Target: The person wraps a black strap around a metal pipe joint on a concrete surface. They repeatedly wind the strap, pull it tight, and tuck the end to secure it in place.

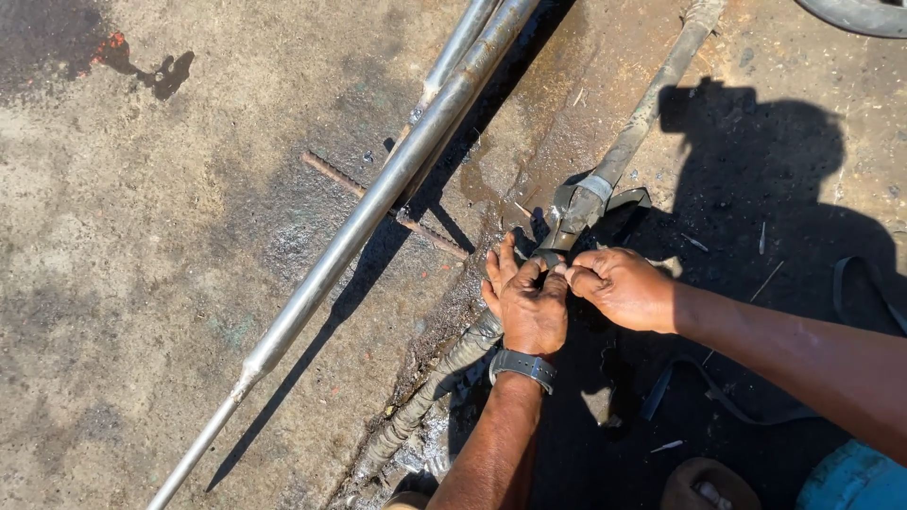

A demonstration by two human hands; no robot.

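Left hand point(531, 312) clamps the pipe point(605, 175), right hand point(624, 286) pinches the strip point(565, 215) taut. Greasy strip could slip and the wrap unwinds.

A stained, oil-darkened concrete floor point(142, 283) is seen. Long steel pipes point(378, 198), a rusty ribbed rebar point(331, 170) and a wrapped rod point(642, 113) are laid across it. Black rubber strips point(718, 392) are scattered at the right.
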